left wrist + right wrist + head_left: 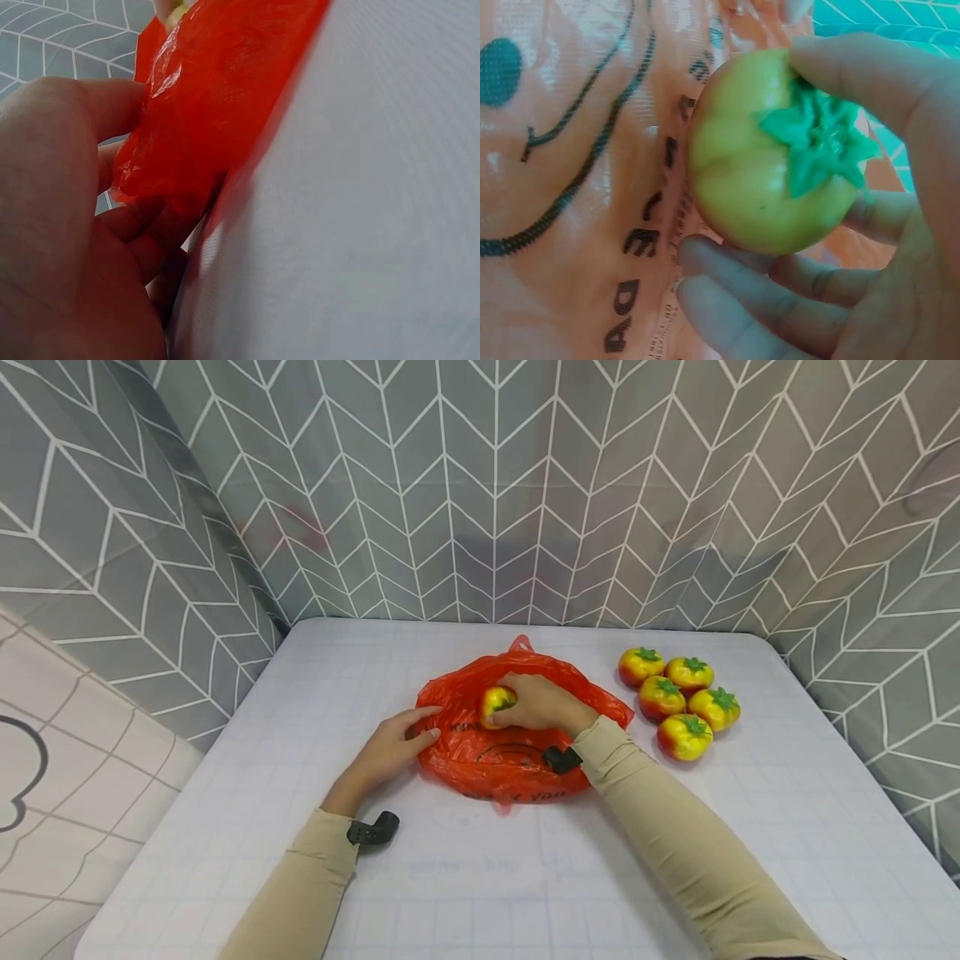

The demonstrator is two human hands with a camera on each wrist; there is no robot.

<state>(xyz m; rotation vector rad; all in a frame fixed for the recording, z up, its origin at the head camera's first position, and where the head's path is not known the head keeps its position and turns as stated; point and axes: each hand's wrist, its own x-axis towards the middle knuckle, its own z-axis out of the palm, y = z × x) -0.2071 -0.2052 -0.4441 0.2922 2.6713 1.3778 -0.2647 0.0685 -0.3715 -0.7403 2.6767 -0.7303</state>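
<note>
A red plastic bag (517, 777) with black lettering and a printed smile lies spread on the table. My right hand (536, 702) grips a yellow-and-red toy tomato (750, 150) by its sides, thumb near the green star-shaped calyx. Hand and tomato are over the middle of the bag. At the bag's left edge, my left hand (386, 747) holds the plastic, its thumb and fingers around the rim. Close by in the left wrist view, the red film (217, 97) rises between that hand and the white tabletop.
Several more toy tomatoes (685, 737) sit grouped on the table to the right of the bag. The white table (465, 893) meets a grey chevron-patterned curtain (495, 493) at the back and sides. Black wrist cameras (373, 829) ride on both sleeves.
</note>
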